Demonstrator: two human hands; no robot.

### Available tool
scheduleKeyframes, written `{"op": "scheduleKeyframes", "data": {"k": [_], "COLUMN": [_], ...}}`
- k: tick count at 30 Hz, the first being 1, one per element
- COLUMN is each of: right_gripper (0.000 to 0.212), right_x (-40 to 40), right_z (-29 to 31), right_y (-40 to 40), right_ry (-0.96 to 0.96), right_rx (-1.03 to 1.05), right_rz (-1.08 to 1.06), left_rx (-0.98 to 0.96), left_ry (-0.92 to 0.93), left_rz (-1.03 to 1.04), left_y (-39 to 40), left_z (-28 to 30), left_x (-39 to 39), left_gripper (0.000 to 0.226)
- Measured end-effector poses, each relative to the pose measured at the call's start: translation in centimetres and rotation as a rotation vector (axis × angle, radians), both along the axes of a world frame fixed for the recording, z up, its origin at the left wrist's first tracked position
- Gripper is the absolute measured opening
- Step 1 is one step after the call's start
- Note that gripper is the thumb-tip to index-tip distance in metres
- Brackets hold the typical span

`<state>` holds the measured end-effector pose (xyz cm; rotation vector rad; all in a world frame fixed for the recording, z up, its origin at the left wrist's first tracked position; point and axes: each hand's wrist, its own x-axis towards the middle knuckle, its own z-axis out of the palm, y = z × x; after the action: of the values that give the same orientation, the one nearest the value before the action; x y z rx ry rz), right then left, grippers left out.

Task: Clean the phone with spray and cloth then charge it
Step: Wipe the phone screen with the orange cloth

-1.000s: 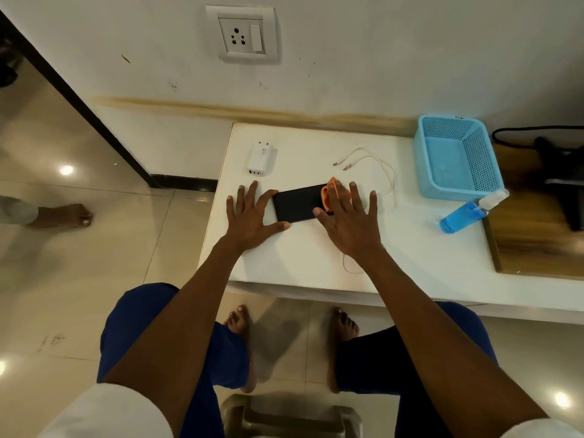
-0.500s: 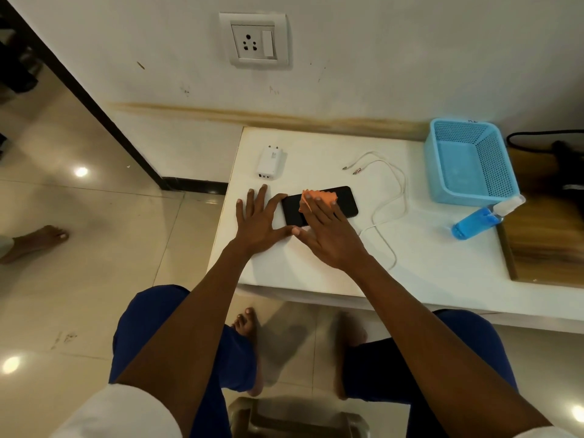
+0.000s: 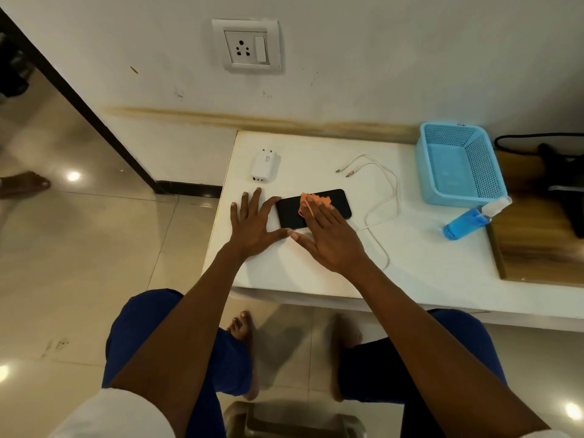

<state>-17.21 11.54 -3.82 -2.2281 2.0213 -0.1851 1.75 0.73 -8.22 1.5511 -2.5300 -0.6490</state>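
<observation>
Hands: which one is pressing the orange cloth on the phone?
The right hand. Its straight fingers press the orange cloth onto the black phone. The left hand has no cloth; it lies flat on the table, touching the phone's left end.

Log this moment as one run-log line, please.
phase: wiping | right hand: flat, presses orange cloth on phone | left hand: flat, steadies phone's end | spray bottle: lying by basket | charger, cable: unplugged

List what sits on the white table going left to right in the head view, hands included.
left hand → white charger adapter → black phone with orange cloth under the right hand → white cable → blue mesh basket
</observation>
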Motion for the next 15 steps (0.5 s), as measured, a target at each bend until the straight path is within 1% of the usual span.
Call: {"op": "scheduleKeyframes", "data": {"k": [6, 10, 12, 15], "right_gripper": [0.084, 0.086, 0.084, 0.078], "right_x": [-1.6, -0.8, -0.1, 1.4], "right_z": [0.1, -0.3, -0.3, -0.6], "right_y": [0.0, -0.5, -1.1, -2.0], "right_ry": [0.007, -0.070, -0.106, -0.116], "right_rx": [-0.027, -0.013, -0.007, 0.015], "right_rz": [-0.079, -0.138, -0.117, 0.005], "left_rx": [-0.004, -0.002, 0.001, -0.012], "left_ry": [-0.004, 0.001, 0.009, -0.026], "left_rz": [0.014, 0.015, 0.013, -0.001], "left_y": [-0.1, 0.0, 0.1, 0.1], "left_z": [-0.1, -0.1, 0.0, 0.3], "left_x": [0.0, 0.0, -0.1, -0.1], "left_gripper": [0.093, 0.089, 0.088, 0.086]}}
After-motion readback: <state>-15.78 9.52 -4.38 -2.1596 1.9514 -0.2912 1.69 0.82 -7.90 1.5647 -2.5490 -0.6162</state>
